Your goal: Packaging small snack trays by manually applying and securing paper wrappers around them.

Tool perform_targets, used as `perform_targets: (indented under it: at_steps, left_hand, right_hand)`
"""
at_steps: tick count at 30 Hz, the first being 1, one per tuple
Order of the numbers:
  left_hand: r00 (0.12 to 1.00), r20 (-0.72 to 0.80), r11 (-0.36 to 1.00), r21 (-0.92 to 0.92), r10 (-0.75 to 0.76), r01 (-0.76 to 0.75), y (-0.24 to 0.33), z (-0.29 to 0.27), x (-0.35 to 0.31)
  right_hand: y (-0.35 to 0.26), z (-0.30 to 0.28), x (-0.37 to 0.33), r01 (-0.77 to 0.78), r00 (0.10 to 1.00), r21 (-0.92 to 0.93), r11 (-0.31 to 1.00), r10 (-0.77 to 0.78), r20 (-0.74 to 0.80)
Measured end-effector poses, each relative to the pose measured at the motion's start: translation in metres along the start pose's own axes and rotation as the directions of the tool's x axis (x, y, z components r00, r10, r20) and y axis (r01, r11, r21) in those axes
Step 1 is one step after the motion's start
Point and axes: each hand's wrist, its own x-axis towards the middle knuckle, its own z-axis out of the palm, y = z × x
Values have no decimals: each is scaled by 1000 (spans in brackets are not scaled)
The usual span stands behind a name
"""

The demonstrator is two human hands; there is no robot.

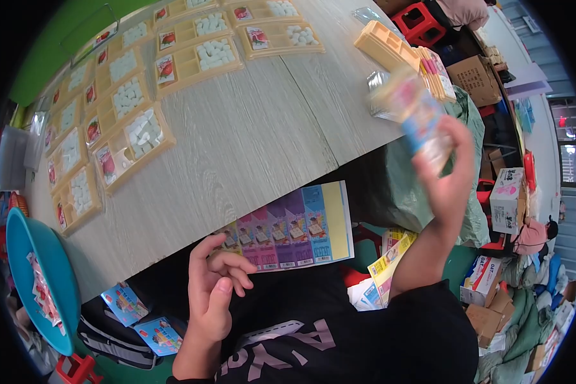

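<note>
Black T-shirt [377,339]: nearest, below both hands.
Left hand [212,291]: fingers parted and loosely curled, just beside the purple-and-blue printed sheet [291,232]; contact unclear.
Right hand [453,153]: near the worktop's [269,121] right end, pinching a blurred pink-and-blue packet [419,118].
Cream compartment trays [185,66]: on the worktop, ahead and left of the left hand, with white pieces [216,54] and strawberry pictures [165,68].
Teal basin [59,281]: left of the left hand.

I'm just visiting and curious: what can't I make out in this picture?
All in the head view:
Package in the right hand: blur hides its details.
Printed sheet: its near left part is hidden behind the left hand.
Farthest beige tray: cut off by the picture's upper edge.
</note>
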Motion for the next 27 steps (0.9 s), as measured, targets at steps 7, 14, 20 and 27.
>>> perform_targets:
  at_steps: [7, 14, 20, 27]
  left_hand:
    - [1000, -20, 999, 44, -17, 18, -6, 0, -2]
    - [995, 78, 998, 3, -58, 58, -5, -2, 1]
    - [995, 71, 997, 52, -63, 60, -6, 0, 3]
    - [990, 91, 989, 113, -106, 95, -5, 5, 5]
  right_hand:
    - [134, -13, -7, -489, 872, -8, 872, 488, -50]
    - [128, 20, -16, -574, 803, 460, 677, 574, 158]
    - [120, 24, -18, -500, 858, 449, 740, 496, 137]
    - [83, 37, -23, -402, 913, 578, 710, 264, 311]
